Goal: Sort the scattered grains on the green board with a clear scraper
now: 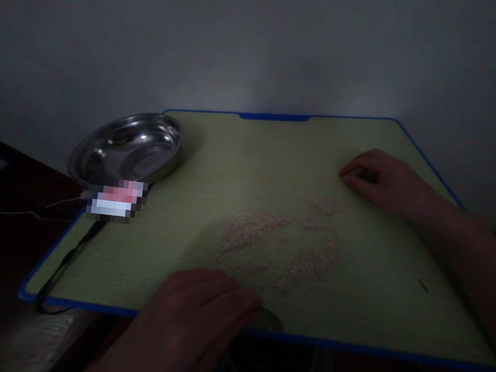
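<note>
Loose small pale-brown grains (252, 231) lie spread in uneven patches on the light-green tabletop (242, 161). At the front edge rests my left hand (198, 311), its fingers bent and held together. Beside its fingertips shows a dark curved thing (271, 320) that I cannot make out, and what the fingers hold is hidden. My right hand (377, 177) is on the right side of the table, beyond the grains. Its thumb and fingertips are pinched together; anything between them is too small to tell.
A shiny metal bowl (130, 152) stands at the back left. In front of it lies a blurred-out card (116, 199) on a black strap (72, 255) that hangs over the edge. A dark sliver (423, 285) lies at right. The wall (264, 44) stands behind the table.
</note>
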### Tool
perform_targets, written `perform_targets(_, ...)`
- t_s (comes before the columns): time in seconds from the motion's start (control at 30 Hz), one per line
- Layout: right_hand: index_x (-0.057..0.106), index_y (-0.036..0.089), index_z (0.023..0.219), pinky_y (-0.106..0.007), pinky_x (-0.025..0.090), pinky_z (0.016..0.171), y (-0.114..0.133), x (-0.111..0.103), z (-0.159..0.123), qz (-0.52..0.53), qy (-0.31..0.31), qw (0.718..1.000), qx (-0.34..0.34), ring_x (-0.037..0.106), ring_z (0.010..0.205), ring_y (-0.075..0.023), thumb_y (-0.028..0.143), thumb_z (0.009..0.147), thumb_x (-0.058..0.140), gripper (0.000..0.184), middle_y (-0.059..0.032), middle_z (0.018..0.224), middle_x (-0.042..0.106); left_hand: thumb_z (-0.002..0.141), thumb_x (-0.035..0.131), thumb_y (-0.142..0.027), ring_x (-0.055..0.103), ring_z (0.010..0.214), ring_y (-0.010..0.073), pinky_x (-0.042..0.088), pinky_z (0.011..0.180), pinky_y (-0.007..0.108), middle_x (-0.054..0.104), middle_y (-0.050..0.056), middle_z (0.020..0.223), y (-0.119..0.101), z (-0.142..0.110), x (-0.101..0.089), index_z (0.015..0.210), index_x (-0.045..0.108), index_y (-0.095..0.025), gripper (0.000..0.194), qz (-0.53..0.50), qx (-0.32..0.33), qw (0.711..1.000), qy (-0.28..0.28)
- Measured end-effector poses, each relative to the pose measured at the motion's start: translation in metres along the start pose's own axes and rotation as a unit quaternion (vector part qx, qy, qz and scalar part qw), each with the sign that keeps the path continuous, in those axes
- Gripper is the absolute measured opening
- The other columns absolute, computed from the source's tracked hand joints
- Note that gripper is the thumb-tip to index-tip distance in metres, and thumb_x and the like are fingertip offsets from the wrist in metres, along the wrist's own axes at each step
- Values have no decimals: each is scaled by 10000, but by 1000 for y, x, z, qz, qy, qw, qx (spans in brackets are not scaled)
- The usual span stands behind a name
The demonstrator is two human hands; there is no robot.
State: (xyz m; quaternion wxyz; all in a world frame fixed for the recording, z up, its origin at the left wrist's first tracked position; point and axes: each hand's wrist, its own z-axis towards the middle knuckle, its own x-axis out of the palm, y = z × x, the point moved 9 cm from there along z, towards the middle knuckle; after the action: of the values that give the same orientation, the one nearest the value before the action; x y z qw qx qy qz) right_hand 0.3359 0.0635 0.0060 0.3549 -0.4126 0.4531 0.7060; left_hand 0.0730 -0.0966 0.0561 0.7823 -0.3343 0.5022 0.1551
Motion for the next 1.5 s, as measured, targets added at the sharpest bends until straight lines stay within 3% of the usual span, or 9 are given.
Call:
perform_targets(0.27,674,258,898,-432,536,751,0,0,0,-3,-2,1000,-8,619,745,-218,385,839,520,208,-72,944,606,979,442,-226,666,647,151,510,594,281,712,4,750,17,17,-8,937,666,-186,232,51,-14,997,-63)
perform_targets(0.47,673,243,890,-434,526,750,1,0,1,6,4,1000,-1,624,750,-222,373,826,524,208,-76,934,600,963,471,-194,661,666,165,510,606,295,711,17,773,20,30,4,970,667,-173,197,57,2,998,-33)
perform_targets(0.73,673,234,898,-429,516,741,2,0,-1,15,-1,1000,-2,617,739,-219,375,836,517,220,-82,955,595,994,381,-225,639,623,159,509,592,298,705,14,754,15,22,1,924,678,-201,305,55,9,998,1)
perform_targets(0.9,671,233,896,-424,517,728,2,0,-1,12,-6,1000,-7,612,737,-222,381,835,527,216,-83,939,595,997,417,-261,656,695,138,515,649,262,719,-8,810,14,9,-13,979,651,-227,237,25,-28,999,-38)
perform_targets(1.0,668,246,897,-426,519,732,0,0,0,8,-6,1000,-6,611,740,-222,381,839,525,206,-75,934,602,1008,375,-250,654,685,136,515,652,257,718,-5,794,7,4,-9,970,649,-221,278,18,-45,998,-36)
perform_targets(1.13,676,244,899,-430,517,744,-1,1,0,6,-4,1000,-9,616,746,-224,374,834,531,206,-77,942,603,1015,310,-233,638,601,146,497,573,271,697,4,700,-3,5,0,904,655,-198,363,25,-16,999,-40)
perform_targets(1.3,676,243,909,-426,522,735,0,1,0,4,1,1000,-10,617,738,-216,389,844,522,222,-77,943,596,1003,324,-226,641,574,146,501,543,267,698,7,679,8,1,-3,889,666,-203,361,69,-29,995,-69)
perform_targets(1.5,679,229,892,-429,523,722,0,0,0,9,0,1000,6,618,723,-218,383,828,517,232,-86,936,592,998,395,-239,679,701,154,540,655,298,735,17,839,21,-4,-5,1004,650,-196,259,80,-47,994,-65)
